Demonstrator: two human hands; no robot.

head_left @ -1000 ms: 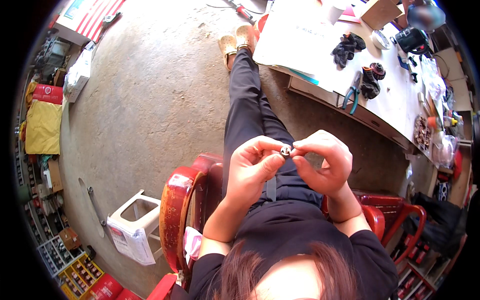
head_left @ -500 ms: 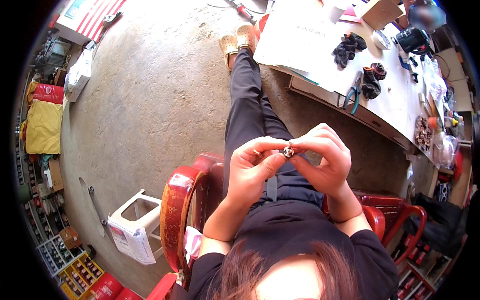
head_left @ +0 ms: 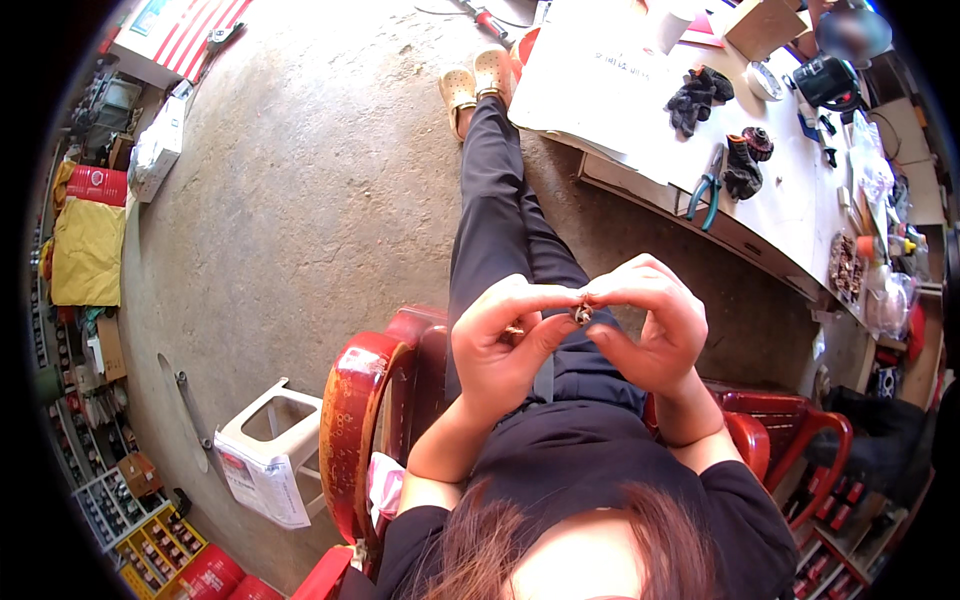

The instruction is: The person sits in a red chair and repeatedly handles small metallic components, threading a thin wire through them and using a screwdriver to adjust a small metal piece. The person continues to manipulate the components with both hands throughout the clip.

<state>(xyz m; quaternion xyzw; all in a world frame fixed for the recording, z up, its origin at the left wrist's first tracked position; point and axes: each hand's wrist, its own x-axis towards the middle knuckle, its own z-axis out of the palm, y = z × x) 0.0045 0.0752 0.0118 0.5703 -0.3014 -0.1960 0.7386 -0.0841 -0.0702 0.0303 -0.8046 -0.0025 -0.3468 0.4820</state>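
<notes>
A small, shiny round metal part [head_left: 581,313] is held up over my lap, tiny and partly covered by fingertips. My left hand [head_left: 500,335] pinches it between thumb and forefinger; a ring-like glint shows among the curled fingers. My right hand [head_left: 655,325] meets it from the other side, forefinger tip at its top edge and thumb a little below and apart from it. Both hands are closed around this part, with their forefinger tips nearly touching. The exact kind of part is too small to make out.
To the right, a white-topped table [head_left: 590,90] carries dark gloves [head_left: 690,105], teal-handled pliers [head_left: 706,188], a tape roll [head_left: 763,80] and a black mug-like item [head_left: 825,82]. A white stool [head_left: 268,420] stands left of my red wooden chair [head_left: 365,400]. Shelves of boxed parts line the left edge.
The metal part has tilted between my fingers, showing a different side. My right thumb has come down off it, and the right hand has shifted slightly; the left fingers keep their pinch.
</notes>
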